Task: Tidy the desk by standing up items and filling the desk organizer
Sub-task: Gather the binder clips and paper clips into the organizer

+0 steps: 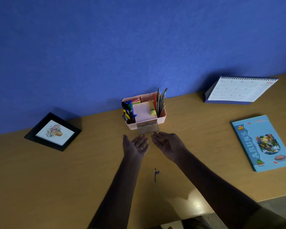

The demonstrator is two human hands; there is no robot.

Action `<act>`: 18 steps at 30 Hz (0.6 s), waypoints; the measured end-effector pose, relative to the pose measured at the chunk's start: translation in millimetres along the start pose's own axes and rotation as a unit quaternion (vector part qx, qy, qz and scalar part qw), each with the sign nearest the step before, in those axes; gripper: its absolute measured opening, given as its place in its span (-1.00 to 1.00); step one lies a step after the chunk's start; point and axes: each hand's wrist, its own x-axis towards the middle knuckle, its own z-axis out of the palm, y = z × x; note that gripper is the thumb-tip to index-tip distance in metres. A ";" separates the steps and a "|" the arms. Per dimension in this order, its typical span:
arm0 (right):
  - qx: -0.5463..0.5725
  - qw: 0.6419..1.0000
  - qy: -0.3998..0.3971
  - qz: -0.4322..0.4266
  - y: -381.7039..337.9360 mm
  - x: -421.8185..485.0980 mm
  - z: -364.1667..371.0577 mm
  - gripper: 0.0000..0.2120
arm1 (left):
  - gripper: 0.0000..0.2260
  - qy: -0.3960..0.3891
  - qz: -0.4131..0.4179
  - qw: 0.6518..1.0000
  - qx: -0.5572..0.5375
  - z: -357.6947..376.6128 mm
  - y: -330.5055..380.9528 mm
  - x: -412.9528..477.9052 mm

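Note:
A pink desk organizer [162,116] stands against the blue wall, with markers [128,109] in its left slot and pencils [161,100] in its right one. Its clear drawer [148,128] is pulled out at the front, with paper clips inside. My left hand [135,145] lies palm up just in front of the drawer, fingers relaxed, a small yellow thing lying on the palm. My right hand [168,142] is palm up beside it, fingers relaxed and holding nothing, fingertips near the drawer's right corner.
A black picture frame [53,132] leans at the left by the wall. A desk calendar [239,90] stands at the back right. A blue book [262,142] lies flat at the right. A small blue ink stain [156,175] marks the wooden desk [56,179] between my forearms.

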 end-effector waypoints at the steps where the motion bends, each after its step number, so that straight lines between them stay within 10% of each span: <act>1: 0.005 1.000 0.001 -0.002 -0.9 -0.1 2.6 -0.67 | -0.28 -0.004 0.002 1.000 0.008 1.4 1.2 0.3; 18: 0.008 1.000 0.010 -0.013 -20.2 7.3 44.4 -0.64 | -0.23 -0.042 0.003 0.997 -0.058 20.2 24.3 17.1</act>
